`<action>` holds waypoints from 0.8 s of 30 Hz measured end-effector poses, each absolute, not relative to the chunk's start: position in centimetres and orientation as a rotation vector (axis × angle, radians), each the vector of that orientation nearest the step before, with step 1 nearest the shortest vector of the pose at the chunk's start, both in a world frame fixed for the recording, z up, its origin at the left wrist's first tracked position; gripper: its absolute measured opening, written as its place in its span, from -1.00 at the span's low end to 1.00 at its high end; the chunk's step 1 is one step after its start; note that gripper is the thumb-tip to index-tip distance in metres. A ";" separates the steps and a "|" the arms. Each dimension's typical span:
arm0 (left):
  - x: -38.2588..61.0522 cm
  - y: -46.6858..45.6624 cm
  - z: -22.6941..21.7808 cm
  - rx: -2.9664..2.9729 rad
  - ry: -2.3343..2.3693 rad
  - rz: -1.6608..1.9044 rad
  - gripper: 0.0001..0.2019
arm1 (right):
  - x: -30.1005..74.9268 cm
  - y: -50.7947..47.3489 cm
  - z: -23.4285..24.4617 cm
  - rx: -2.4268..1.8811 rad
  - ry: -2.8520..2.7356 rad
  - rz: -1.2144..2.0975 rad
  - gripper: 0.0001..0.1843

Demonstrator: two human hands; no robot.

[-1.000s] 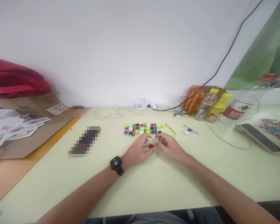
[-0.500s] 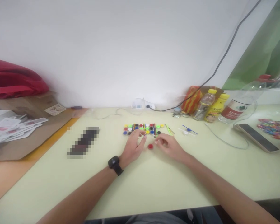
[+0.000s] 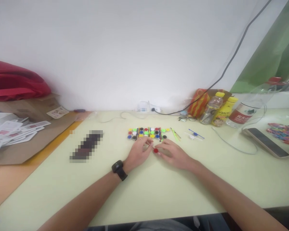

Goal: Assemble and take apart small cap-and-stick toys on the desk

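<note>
A small red disc lies on the pale green table, between my two hands. My left hand, with a black watch on the wrist, rests just left of it, fingers curled and pinched near a thin stick. My right hand lies flat on the table, its fingertips touching the red disc. Just beyond the hands sits a grid of coloured discs and sticks. A green stick and a blue stick with a disc lie to the right of the grid.
Bottles and an orange packet stand at the back right. A phone and a heap of coloured bits lie at the far right. A blurred dark object lies left; cardboard and white cards sit further left.
The red stick that crossed the red disc is gone from it. My left hand reached up to the grid and came back; my right hand flattened and its fingers moved onto the disc.
</note>
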State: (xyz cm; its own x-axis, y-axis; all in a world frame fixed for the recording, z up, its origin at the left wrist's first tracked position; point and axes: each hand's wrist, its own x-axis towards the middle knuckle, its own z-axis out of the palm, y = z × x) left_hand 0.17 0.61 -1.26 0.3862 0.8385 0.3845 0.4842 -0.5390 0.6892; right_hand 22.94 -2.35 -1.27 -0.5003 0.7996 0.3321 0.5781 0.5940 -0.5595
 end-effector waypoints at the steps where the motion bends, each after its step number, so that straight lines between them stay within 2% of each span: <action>1: 0.2 0.6 -1.2 2.187 1.130 1.003 -0.88 | 22.9 -2.4 -1.3 -1.088 -2.261 0.514 -0.75; 13: 0.2 0.7 -1.4 2.267 1.020 0.899 -0.88 | 22.9 -2.2 -1.6 -1.033 -2.295 0.507 -0.76; 20: 0.3 0.2 -1.1 2.399 0.929 0.822 -0.86 | 23.5 -2.2 -0.9 -1.089 -2.272 0.553 -0.95; 24: 0.3 0.0 -0.9 2.476 0.902 0.755 -0.85 | 24.2 -2.4 0.1 -1.219 -2.282 0.551 -0.87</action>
